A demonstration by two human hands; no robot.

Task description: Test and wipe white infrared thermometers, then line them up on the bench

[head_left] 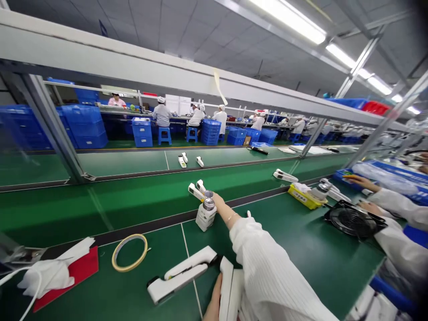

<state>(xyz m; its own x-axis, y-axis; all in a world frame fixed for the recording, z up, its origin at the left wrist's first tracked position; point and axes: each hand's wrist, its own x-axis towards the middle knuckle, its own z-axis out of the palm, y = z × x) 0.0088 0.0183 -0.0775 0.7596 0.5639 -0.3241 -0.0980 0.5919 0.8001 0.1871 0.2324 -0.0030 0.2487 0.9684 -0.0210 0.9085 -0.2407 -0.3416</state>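
Note:
My left hand (pixel 214 301) is at the bottom edge, closed around a white handheld device (pixel 226 285) with two long parts side by side. My right hand (pixel 218 203) stretches out to the green belt, behind a white pump bottle (pixel 205 216) with a metal top. The bottle hides its fingers, so I cannot tell whether they grip anything. Two white handheld devices (pixel 195 192) with small dark windows lie on the belt just beyond that hand. Another white folded device (pixel 182 274) rests on the green bench, left of my left hand.
A tape roll (pixel 115 258) and a red sheet (pixel 83 269) with white cloth lie left. To the right are a yellow tray (pixel 306 198), a black fan (pixel 356 219) and a co-worker's hands (pixel 363 183). A metal post (pixel 55 125) stands left; more devices lie along the belt and far ledge.

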